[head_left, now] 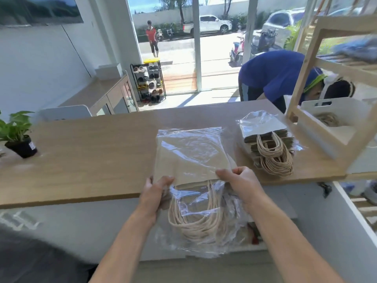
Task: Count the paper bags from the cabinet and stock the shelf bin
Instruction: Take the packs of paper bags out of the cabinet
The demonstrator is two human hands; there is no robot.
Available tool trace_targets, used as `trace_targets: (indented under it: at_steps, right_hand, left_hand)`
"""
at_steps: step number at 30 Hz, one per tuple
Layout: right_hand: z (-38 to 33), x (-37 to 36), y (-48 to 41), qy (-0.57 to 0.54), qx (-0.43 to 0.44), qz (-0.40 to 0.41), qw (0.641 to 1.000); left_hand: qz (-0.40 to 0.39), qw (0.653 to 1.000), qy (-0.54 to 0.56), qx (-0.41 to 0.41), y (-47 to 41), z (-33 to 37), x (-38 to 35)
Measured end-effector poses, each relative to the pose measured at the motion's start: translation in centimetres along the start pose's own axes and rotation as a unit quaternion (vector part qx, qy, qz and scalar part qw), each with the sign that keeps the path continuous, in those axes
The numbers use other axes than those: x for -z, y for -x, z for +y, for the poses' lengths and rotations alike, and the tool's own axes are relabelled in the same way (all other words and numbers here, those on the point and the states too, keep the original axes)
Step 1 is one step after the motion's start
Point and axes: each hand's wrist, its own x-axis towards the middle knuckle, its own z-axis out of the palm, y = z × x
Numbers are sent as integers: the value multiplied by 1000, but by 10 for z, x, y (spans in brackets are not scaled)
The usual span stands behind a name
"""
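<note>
A flat pack of brown paper bags in clear plastic wrap lies on the wooden counter, its twine handles hanging over the front edge. My left hand grips the pack's lower left corner through the plastic. My right hand pinches the open plastic edge at the lower right. A second, smaller stack of paper bags, partly in plastic, lies to the right. The white shelf bin sits in the wooden shelf unit at the far right, with twine handles showing inside.
A potted plant stands at the counter's left end. A person in blue bends down behind the counter near the shelf. A shoe rack and a low cabinet stand by the glass door. Another person stands outside.
</note>
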Motion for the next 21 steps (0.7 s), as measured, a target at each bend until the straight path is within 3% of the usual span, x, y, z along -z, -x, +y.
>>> trace_targets:
  at_steps: [12,21]
  right_hand:
    - [-22,-36,-163,128,-80,24,988]
    - [-45,-49,-175,267,-81,32,960]
  left_hand:
    - [-3,997,-61,54,-177,13,-40]
    - [8,986,-163,37,-212,14,-45]
